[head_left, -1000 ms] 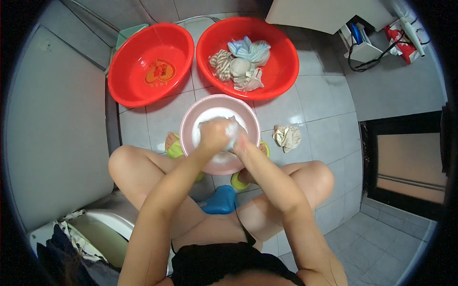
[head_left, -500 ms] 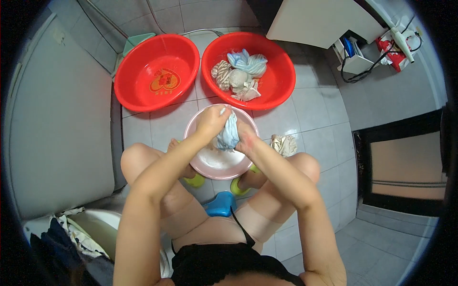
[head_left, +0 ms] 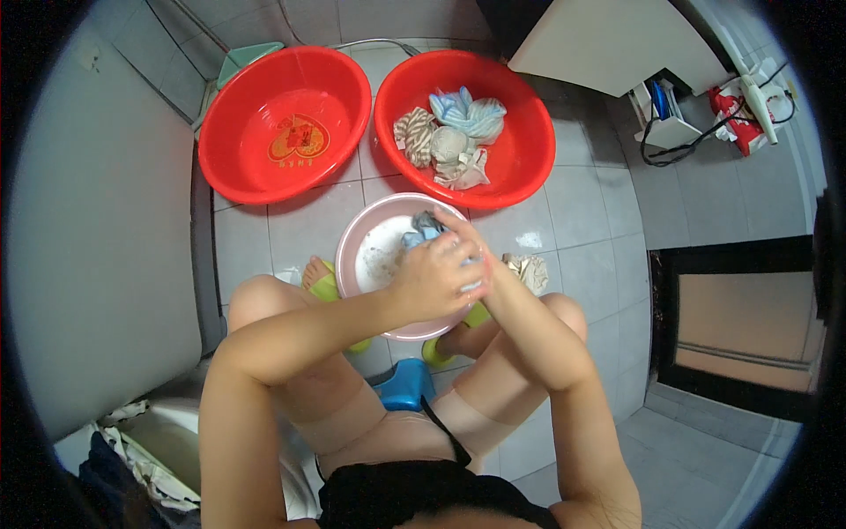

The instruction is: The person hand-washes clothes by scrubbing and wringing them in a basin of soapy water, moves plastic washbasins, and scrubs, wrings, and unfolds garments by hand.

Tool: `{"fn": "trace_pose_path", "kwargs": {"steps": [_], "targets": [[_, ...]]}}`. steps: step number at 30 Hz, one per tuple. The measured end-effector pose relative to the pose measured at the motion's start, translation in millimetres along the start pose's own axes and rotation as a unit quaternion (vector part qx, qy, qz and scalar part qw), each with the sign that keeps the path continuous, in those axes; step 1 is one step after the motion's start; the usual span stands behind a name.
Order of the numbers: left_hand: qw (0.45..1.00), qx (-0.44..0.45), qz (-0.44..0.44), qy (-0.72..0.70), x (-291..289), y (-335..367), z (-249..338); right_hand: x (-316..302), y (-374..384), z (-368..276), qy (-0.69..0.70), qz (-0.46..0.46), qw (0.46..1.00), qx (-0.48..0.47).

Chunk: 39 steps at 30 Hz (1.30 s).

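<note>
Over the pink basin [head_left: 351, 234], which holds cloudy, sudsy water, both my hands are closed together on a wet light blue cloth [head_left: 423, 231]. My left hand [head_left: 436, 280] lies across the cloth and my right hand, fingers curled and wet with foam. My right hand [head_left: 471, 242] comes from the right, its fingers pointing to the far side of the basin. A bunched, darker part of the cloth shows beyond my fingers; the rest is hidden between my hands.
Behind stand two red basins: the left one [head_left: 247, 101] with a printed base, the right one [head_left: 524, 167] holding several twisted cloths [head_left: 454, 141]. A cream cloth [head_left: 529, 271] lies on the tiles by my right foot. A blue stool [head_left: 405, 385] is beneath me; a white tub with clothes stands lower left.
My hands have moved nearer and to the right over the basin. My left hand has crossed over my right, covering more of the cloth. The view has shifted slightly.
</note>
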<state>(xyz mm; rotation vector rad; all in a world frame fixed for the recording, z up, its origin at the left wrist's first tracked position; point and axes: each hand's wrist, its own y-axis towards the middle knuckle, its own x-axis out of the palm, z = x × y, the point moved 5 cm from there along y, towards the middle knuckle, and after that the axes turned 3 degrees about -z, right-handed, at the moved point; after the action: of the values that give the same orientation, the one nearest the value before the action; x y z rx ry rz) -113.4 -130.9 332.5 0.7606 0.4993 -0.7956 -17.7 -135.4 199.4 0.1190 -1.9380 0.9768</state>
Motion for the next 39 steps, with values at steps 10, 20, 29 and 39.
{"fn": "trace_pose_path", "kwargs": {"steps": [10, 20, 29, 39], "targets": [[0.948, -0.228, 0.146, -0.169, -0.8, 19.3, -76.2, 43.2, -15.7, -8.4, 0.023, 0.160, 0.950, -0.266], [0.903, -0.300, -0.050, -0.304, 4.3, -11.5, -81.5, 51.9, -45.0, -20.2, -0.077, 0.158, 0.961, -0.211], [0.868, -0.358, -0.292, -0.183, 2.4, -22.2, -86.4, 32.4, -47.9, -17.3, -0.184, 0.160, 0.957, -0.157], [0.921, -0.294, -0.215, -0.140, -5.5, -13.4, -91.7, 25.4, -47.3, -26.0, -0.286, 0.175, 0.921, -0.201]]}}
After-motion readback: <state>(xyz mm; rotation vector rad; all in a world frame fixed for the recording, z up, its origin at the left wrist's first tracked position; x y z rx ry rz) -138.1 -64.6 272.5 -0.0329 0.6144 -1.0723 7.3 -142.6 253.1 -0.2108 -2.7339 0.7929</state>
